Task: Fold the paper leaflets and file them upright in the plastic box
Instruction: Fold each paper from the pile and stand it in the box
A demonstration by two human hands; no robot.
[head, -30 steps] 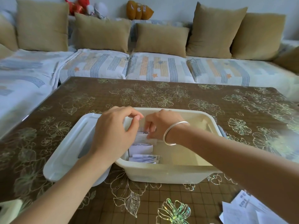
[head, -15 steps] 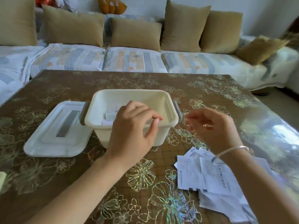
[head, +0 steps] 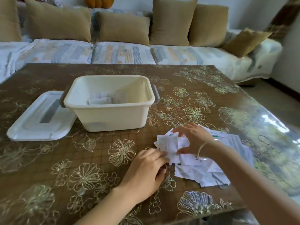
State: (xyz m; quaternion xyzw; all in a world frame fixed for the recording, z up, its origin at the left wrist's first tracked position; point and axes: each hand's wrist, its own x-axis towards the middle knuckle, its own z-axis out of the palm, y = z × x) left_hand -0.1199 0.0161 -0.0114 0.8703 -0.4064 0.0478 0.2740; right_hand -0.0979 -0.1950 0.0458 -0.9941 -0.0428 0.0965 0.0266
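Brown table covering, glossy and printed with pale gold flower outlines, fills most of the view from the person's head. On it, left of centre and towards the far side, stands the cream plastic box, open at the top, with grey handles at both ends. A few folded leaflets sit inside against its near wall; the blur hides whether they stand fully upright. Its white lid lies flat just beside the box on the left, touching it. Nearer the person and to the right, well apart from the box, a loose pile of white printed leaflets is spread on the table. Both hands are at the pile's left edge, on the top leaflet. The left hand has its fingers curled, the tips on the leaflet's near corner; whether the thumb pinches it from below cannot be told. The right hand, with a thin bracelet at the wrist, arches over the leaflet with thumb and fingers spread wide, tips touching the paper. Behind the table runs a sofa with a striped cover and tan cushions.
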